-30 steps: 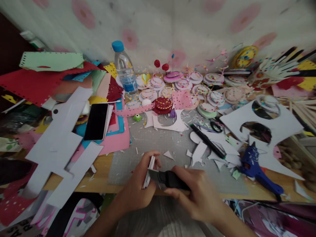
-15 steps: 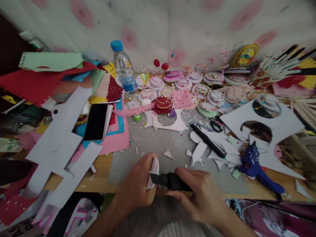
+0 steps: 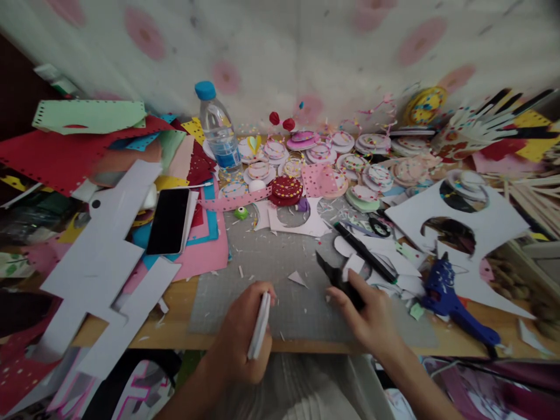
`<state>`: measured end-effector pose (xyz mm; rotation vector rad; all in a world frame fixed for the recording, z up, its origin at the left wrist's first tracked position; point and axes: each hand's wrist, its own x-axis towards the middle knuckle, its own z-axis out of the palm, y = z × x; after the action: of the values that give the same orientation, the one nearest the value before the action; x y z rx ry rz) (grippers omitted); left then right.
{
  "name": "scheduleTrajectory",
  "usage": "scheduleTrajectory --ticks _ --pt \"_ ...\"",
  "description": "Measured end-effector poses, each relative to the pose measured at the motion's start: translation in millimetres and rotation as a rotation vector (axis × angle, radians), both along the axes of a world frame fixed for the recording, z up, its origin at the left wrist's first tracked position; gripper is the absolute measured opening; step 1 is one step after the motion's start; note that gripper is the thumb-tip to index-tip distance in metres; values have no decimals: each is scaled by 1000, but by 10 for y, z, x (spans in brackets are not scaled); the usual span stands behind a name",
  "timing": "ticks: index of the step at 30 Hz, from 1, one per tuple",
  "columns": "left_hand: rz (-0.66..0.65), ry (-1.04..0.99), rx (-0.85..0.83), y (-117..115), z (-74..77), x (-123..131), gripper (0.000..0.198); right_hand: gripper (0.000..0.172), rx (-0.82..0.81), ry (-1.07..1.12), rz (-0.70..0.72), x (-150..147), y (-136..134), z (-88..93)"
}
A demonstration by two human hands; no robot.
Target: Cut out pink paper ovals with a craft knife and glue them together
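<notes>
My left hand (image 3: pixel 245 332) grips a thin white board piece (image 3: pixel 259 325), seen edge-on, near the table's front edge. Its full outline is hidden by my fingers. To the right, my right hand (image 3: pixel 367 309) is closed around a black utility knife (image 3: pixel 336 277), its dark blade pointing up and left, apart from the white piece. A small white scrap (image 3: pixel 353 265) shows beside the knife; whether my fingers touch it I cannot tell. Below both hands lies a grey cutting mat (image 3: pixel 262 265) strewn with white trimmings.
Decorated round discs (image 3: pixel 284 189) crowd the mat's back edge, beside a water bottle (image 3: pixel 221 140). A phone (image 3: pixel 168 221) and cut white board (image 3: pixel 96 251) lie left. On the right are a black marker (image 3: pixel 365 252), a blue glue gun (image 3: pixel 459 309) and a board with round holes (image 3: pixel 494 216).
My right hand has drawn the knife away from the white piece, up and to the right. My left hand has turned slightly, still holding the piece.
</notes>
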<state>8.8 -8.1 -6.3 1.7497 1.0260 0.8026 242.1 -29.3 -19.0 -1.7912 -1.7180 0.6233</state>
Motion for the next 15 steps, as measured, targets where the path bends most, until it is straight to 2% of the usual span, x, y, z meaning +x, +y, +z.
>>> scheduleTrajectory --ticks 3,6,9,12,15 --pt "95 -242 -332 -14 -1 16 22 30 -33 202 29 17 16 1" --pt "176 -524 -597 19 53 101 35 34 -149 476 44 -117 33 61" --pt "245 -702 -707 53 133 220 42 34 -259 751 71 -313 47 106" --pt "279 -814 -787 40 151 307 43 33 -298 920 73 -474 49 100" --pt "341 -717 -848 -20 98 317 41 30 -339 1014 5 -540 47 56"
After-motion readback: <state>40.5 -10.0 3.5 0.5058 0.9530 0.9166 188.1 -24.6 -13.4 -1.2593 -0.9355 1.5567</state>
